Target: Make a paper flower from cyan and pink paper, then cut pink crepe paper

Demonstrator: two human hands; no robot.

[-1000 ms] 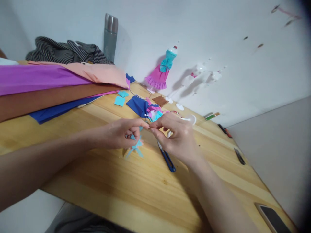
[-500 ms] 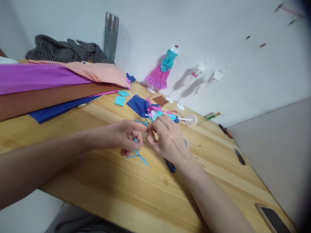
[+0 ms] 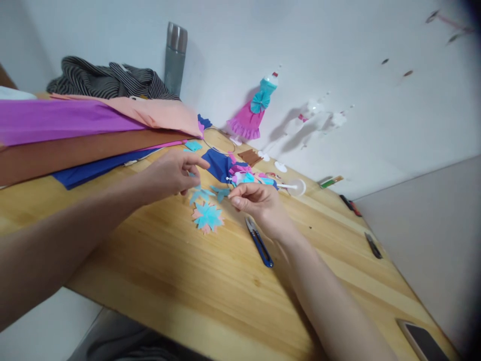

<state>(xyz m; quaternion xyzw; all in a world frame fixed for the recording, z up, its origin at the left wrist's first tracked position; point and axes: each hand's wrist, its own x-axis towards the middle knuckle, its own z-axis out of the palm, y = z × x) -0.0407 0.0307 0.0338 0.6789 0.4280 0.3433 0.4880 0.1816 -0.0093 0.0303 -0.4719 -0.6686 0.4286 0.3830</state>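
a light-wood desk (image 3: 180, 301) is seen from above, with a person's two bare hands held over it. the left hand (image 3: 190, 173) is loosely unfolded, its index finger stretched out and its other fingers half curled; no object is seen gripped in it. pale turquoise cut-paper pieces (image 3: 203, 194) are partly hidden by its fingertips, and whether they are touched cannot be told. the right hand (image 3: 235, 199) is held with thumb and index fingertip brought together; whether anything small is pinched there cannot be told.

between and below the hands, a layered paper flower of turquoise petals over peach ones (image 3: 208, 216) is laid flat on the desk, untouched. just below the right hand, blue-handled metal thread snips (image 3: 259, 241) are laid at a slant.

beyond the right hand, a small white figure dressed in turquoise and pink paper (image 3: 248, 178) is laid on its side, its round clear base turned to the right. beside it a dark blue paper sheet (image 3: 217, 164) is spread. farther back, near the wall, a standing figure is dressed in a pink ruffled skirt with a turquoise fan-shaped bow (image 3: 260, 102). at the left, long purple, peach and brown paper sheets (image 3: 67, 120) are stacked.
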